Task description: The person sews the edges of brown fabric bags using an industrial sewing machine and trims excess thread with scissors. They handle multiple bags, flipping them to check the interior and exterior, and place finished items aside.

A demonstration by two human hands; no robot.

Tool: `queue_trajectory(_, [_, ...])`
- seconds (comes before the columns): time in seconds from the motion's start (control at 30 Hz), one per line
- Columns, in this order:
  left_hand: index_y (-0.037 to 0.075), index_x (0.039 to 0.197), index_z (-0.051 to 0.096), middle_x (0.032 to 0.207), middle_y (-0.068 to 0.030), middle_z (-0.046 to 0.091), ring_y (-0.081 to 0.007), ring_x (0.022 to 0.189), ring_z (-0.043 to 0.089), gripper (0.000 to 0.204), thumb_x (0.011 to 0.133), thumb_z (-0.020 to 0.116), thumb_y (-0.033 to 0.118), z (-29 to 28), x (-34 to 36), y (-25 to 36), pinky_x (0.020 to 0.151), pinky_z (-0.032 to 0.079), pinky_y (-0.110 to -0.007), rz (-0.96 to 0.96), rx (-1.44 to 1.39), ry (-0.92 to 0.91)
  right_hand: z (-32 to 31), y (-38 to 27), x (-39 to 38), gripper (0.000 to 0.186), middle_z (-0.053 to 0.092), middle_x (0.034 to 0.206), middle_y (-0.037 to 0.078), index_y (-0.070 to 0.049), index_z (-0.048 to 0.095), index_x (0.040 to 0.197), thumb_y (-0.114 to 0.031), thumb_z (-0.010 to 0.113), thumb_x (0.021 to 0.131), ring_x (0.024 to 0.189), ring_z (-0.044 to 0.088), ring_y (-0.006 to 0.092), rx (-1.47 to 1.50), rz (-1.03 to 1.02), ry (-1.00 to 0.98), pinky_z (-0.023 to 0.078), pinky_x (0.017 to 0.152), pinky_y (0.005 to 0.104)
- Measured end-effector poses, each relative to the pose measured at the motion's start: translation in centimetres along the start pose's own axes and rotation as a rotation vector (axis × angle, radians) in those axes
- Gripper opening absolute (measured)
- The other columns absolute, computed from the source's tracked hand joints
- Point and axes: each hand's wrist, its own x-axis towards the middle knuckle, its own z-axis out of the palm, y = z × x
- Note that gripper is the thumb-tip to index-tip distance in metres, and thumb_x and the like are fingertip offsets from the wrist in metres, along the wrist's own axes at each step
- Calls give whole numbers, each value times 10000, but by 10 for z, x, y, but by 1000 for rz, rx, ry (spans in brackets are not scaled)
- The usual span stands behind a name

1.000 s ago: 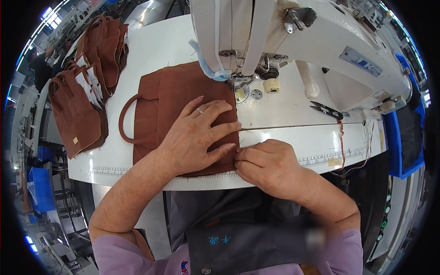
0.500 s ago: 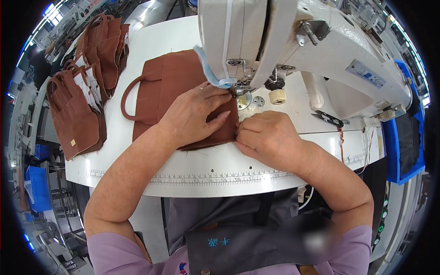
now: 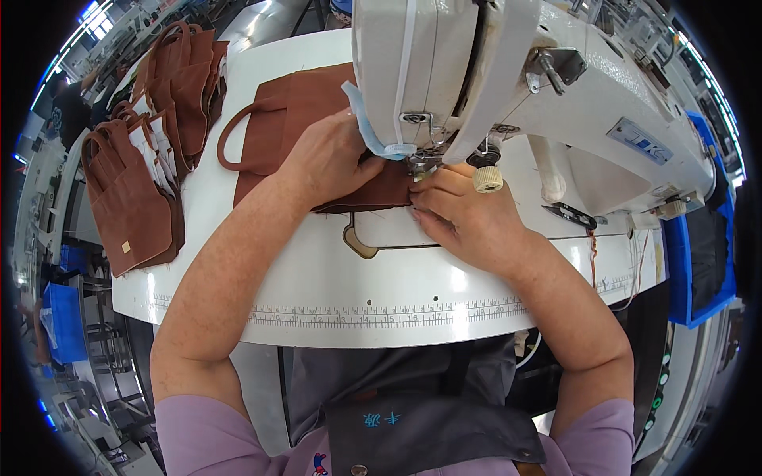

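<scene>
A brown leather bag piece [image 3: 274, 99] with a loop handle [image 3: 230, 143] lies on the white sewing table, its right edge under the sewing machine's presser foot [image 3: 422, 165]. My left hand [image 3: 321, 163] rests flat on it with the thumb apart; its fingertips are partly hidden by the machine head and a light blue strip [image 3: 361, 119]. Just right of the foot, my right hand [image 3: 468, 210] pinches the near right corner of the bag piece between thumb and curled fingers. The needle itself is too small to make out.
The white sewing machine [image 3: 591, 103] fills the upper right. Thread snips [image 3: 571, 214] lie right of my right hand. Stacked brown bag pieces [image 3: 131, 198] stand at the table's left. A ruler strip [image 3: 373, 317] runs along the front edge. Blue bins [image 3: 689, 266] flank the table.
The bag piece has slid away from me under the presser foot, baring a slot in the table. Both hands have moved forward with it.
</scene>
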Motion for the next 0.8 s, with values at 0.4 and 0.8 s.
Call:
queue_trajectory(0.4, [105,1101,800,1145,-66,765,-269,975,711,260,843,787,87,-10,-28,30,864,583,-363,-10,-354,-71,-4,0,-6,185,667,823,84,-94,761,987,-206,768,839,802,635,274,-100,70,-50,501,691,414])
queue_trajectory(0.8, [125,1146,794,1105,-99,756,-285,1014,700,280,875,760,62,-12,-19,19,908,564,-375,-142,-462,-152,-9,-2,-4,218,680,787,78,-103,756,1050,-204,751,857,716,662,279,-101,108,-52,513,653,428])
